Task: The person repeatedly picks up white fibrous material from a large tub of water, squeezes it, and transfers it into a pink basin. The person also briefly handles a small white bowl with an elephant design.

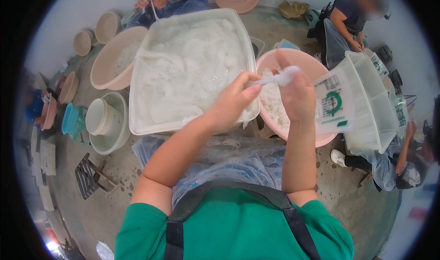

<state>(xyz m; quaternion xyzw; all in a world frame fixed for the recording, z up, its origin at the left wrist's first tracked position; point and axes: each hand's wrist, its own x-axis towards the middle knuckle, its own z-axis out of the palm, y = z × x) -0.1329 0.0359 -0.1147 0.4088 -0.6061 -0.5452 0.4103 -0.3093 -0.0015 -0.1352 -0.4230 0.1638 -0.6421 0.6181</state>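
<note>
My left hand [237,96] is closed around one end of a twisted white wet strand [268,81], above the right rim of a large white rectangular tub [192,124]. Its other end is a rounded white wad [290,75] against the fingers of my right hand [298,96]. That hand is blurred, so its grip on the wad is unclear. Water and soft white fibrous material [202,60] fill the tub. A round pink basin [309,59] stands under my right hand, with white shredded or clumped pieces [275,105] inside.
A printed plastic bag [333,103] hangs over the pink basin's right side, beside a translucent bin [374,112]. One person [347,23] sits at the upper right; others are at the top and right edge. At left are a pink tub [99,67], a lidded bucket [99,117] and a folding stool [87,177].
</note>
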